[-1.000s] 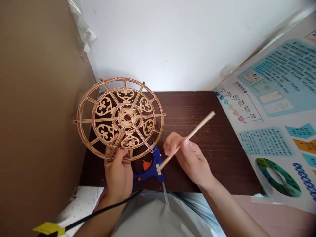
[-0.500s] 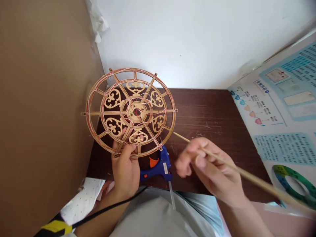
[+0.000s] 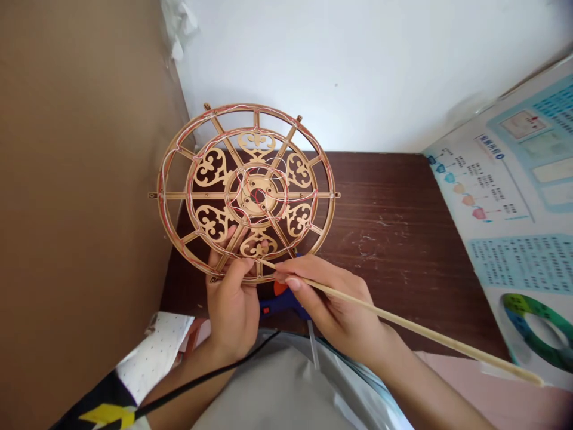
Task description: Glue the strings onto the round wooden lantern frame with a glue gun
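The left hand (image 3: 230, 304) clasps the lower edge of a fretted wooden wheel frame (image 3: 256, 143), held up above the table (image 3: 394, 239). The right hand (image 3: 331, 298) pinches a thin wooden dowel (image 3: 380, 316), its tip at the frame's lower spokes.

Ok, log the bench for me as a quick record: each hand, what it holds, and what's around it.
left hand: holds fretwork wooden wheel from below
right hand: holds long thin wooden stick, tip over the wheel's lower part
under the hands: blue glue gun, partly hidden
surface: dark wood table
nearby: printed poster, brown cardboard, black cord
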{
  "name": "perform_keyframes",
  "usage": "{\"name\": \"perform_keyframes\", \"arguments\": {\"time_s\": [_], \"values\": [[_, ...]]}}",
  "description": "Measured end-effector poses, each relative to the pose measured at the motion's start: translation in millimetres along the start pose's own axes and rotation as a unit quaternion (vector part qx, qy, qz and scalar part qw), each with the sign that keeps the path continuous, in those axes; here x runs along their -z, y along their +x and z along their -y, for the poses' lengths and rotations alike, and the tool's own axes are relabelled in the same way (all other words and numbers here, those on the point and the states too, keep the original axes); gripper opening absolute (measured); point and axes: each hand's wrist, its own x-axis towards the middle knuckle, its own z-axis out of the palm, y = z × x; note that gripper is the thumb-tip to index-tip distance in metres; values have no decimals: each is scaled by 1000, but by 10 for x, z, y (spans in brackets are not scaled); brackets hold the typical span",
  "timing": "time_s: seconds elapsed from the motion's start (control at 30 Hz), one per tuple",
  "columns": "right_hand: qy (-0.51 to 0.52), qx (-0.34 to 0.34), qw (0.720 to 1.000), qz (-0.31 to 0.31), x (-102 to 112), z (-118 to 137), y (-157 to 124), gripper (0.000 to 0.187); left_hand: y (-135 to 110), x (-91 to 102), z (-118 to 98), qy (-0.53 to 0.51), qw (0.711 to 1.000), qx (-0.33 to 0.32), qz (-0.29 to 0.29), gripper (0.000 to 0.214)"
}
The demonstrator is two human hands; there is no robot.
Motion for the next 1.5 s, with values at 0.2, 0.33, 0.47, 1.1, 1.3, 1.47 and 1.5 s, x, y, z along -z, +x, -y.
{"name": "perform_keyframes", "arguments": {"time_s": [0.2, 0.33, 0.47, 1.1, 1.3, 1.47, 1.5], "values": [[-10, -12, 999, 32, -12, 27, 54, 19, -17, 7, -1, 10, 1000, 7, -3, 57], [-25, -17, 998, 55, 12, 51, 94, 20, -16, 9, 10, 16, 1000, 7, -7, 56], [-47, -10, 997, 65, 8, 54, 96, 20, -8, 5, 15, 10, 1000, 16, -12, 55], [-13, -39, 997, 63, -25, -16, 59, 19, -5, 22, 38, 23, 999, 36, 8, 61], [-30, -3, 998, 55, -48, 2, 58, 21, -2, 8, 13, 23, 998, 46, 23, 53], [-58, 39, 997, -14, -63, -14, 31, 20, 11, 8, -10, 20, 996, 88, 26, 41], [-51, 41, 998, -26, -58, -16, 22, 20, 16, 9, -12, 17, 996, 88, 21, 41]]}}
